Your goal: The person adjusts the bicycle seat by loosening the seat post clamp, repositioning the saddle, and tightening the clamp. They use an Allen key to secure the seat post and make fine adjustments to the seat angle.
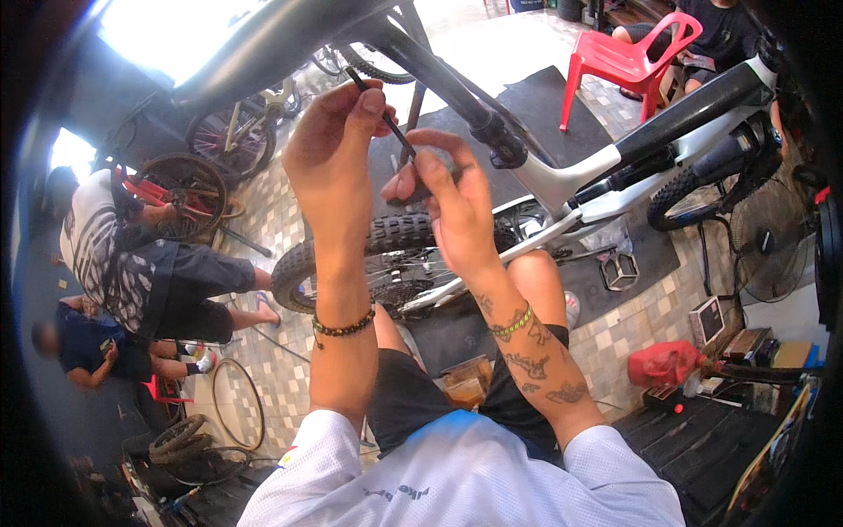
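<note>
Hands work raised before the bike (562, 180): left hand (329, 145) pinches a thin black rod (379, 110) near its top, right hand (448, 198) fingers close round its lower end. Best keep both grips firm, rod straight.

Bicycle workshop: bikes (562, 189), loose tyres (180, 437)

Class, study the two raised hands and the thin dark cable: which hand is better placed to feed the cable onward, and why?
Probably the left hand: its fingertips pinch the thin dark cable near its upper end. The right hand is closed lower down, near the cable's lower end, seemingly steadying it.
</note>
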Tool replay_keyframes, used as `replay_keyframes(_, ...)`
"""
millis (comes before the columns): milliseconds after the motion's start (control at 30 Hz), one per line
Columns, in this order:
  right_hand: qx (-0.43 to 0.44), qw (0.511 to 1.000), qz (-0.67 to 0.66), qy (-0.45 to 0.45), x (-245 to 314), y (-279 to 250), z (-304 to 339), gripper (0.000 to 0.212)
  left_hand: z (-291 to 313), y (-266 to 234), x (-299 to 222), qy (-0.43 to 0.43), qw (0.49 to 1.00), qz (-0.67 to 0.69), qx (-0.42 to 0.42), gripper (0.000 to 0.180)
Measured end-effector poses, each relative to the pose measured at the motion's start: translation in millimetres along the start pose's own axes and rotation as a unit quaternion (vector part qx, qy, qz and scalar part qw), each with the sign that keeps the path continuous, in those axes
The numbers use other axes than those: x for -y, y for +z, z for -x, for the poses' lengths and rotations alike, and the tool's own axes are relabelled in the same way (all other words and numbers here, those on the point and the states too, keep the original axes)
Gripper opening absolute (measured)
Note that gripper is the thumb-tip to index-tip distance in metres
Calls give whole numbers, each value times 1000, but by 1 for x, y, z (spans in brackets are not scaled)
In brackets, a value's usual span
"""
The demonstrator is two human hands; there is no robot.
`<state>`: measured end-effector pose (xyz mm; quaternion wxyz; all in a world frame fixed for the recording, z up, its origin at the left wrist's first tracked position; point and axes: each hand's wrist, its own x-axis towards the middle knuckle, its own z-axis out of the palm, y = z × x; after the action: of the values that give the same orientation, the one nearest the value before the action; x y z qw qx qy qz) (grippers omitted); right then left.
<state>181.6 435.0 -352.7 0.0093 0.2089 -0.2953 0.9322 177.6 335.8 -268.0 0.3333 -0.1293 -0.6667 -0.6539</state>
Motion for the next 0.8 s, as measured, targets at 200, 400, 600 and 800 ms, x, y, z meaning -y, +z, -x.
replay_keyframes(200, -23, 964, -223, 145, -16, 8, -17, 30, -16, -10, -2, 9, 998, -58, 7, 21)
replay_keyframes(400, 50, 938, -299, 167, -22, -7, -33, 32, -29, -8, 3, 36, 998, -47, 24, 19)
replay_keyframes(600, -23, 983, -159, 91, -12, 15, -27, 35, -16, -33, -3, 48, 992, 60, -103, 20)
replay_keyframes(800, -16, 986, -163, 22, -10, 37, -53, 33, 16, -40, -14, 78, 980, 70, -168, 18)
